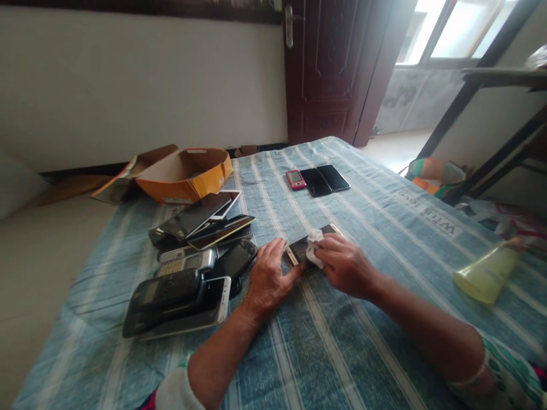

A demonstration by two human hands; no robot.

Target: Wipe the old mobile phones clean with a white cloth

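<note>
A gold-framed smartphone (298,249) with a dark screen lies face up on the striped tablecloth in front of me. My left hand (267,279) holds its left end, the thumb at the near edge and the fingers by the far corner. Crumpled white tissue (315,248) is pinched in my right hand (347,263), which presses it on the screen. The fingertips are partly hidden behind that hand. Left of my left hand is a heap of old phones, among them a black handset (164,293), a silver keypad phone (188,262) and a white-edged smartphone (222,302).
Beyond the heap stands an open orange cardboard box (209,173). A pink keypad phone (296,179) and two black smartphones (316,182) lie at the far side. At right is a translucent yellow cup (487,273). The tablecloth (410,245) covers the table.
</note>
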